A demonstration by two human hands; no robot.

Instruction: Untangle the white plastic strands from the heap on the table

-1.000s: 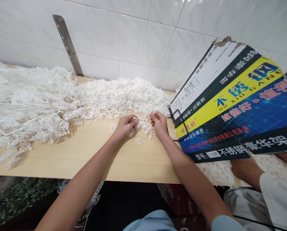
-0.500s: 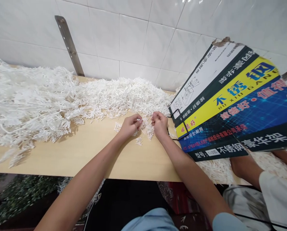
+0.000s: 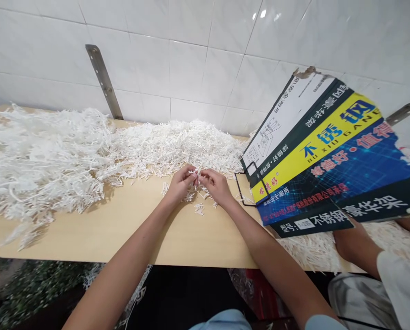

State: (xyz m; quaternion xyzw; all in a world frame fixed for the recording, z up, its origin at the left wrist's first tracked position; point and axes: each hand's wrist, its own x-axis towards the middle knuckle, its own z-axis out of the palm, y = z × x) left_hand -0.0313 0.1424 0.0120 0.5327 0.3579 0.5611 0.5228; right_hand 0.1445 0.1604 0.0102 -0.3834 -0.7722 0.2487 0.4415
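Observation:
My left hand (image 3: 180,187) and my right hand (image 3: 217,187) meet above the table, both closed in a pinch. Between their fingertips are small white plastic pieces (image 3: 198,173), mostly covered by the fingers. Below them on the board lies a small loose cluster of white branched pieces (image 3: 199,209). Just beyond the hands stretches a low heap of thin white plastic pieces (image 3: 187,142). At the left rises a larger, more tangled heap of white branched strands (image 3: 43,160).
A printed cardboard panel (image 3: 328,151) leans up at the right, by a black wire stand (image 3: 239,189). Past it show a co-worker's arm (image 3: 358,247) and more white pieces (image 3: 311,252). A metal bracket (image 3: 104,82) is fixed to the tiled wall behind the wooden tabletop (image 3: 122,238).
My right hand has moved left, so its fingertips now meet those of my left hand. The view has tilted up slightly. Pieces seen between the hands earlier are now mostly covered.

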